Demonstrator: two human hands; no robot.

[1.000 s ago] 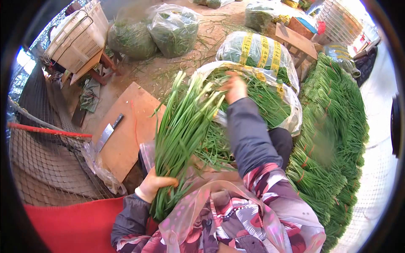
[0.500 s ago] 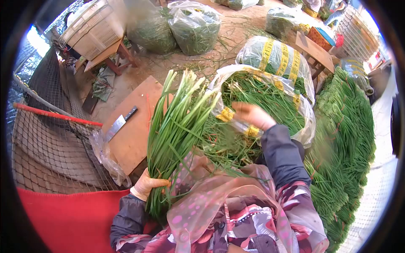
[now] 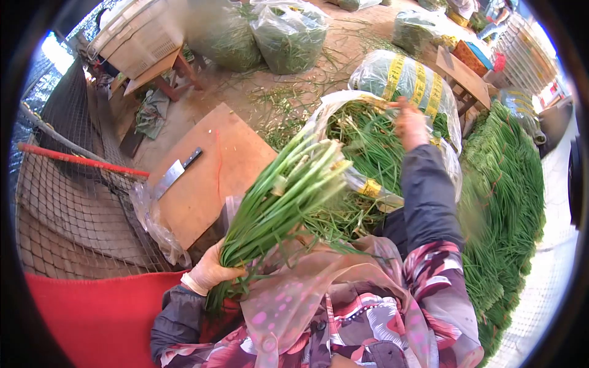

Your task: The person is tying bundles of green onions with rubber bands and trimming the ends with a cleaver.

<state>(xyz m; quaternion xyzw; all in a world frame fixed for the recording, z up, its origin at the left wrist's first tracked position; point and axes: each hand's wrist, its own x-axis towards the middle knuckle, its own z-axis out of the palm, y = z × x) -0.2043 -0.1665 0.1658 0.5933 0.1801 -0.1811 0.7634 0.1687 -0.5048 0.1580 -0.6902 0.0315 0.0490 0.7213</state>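
My left hand (image 3: 213, 267), in a pale thin glove, is closed around the lower part of a bunch of green chives (image 3: 270, 211). The pale stem ends point up and to the right, with a few leaves hanging over my lap. Above an open clear plastic bag (image 3: 374, 187) with yellow printed tape, my right hand (image 3: 411, 126) reaches out. Its fingers look apart and point up and left, a little blurred, with nothing visible in them. Loose chives (image 3: 368, 144) fill that bag beneath the hand.
A cleaver (image 3: 176, 173) lies on a brown board (image 3: 215, 165) at left, beside a red string. A long pile of chives (image 3: 500, 227) lines my right side. Behind stand a taped full bag (image 3: 399, 76), another bag (image 3: 288, 40) and a white crate (image 3: 135, 43). Netting (image 3: 73, 208) hangs left.
My right hand has moved up and to the right over the open bag. The bunch in my left hand has tilted to the right, uncovering more of the board.
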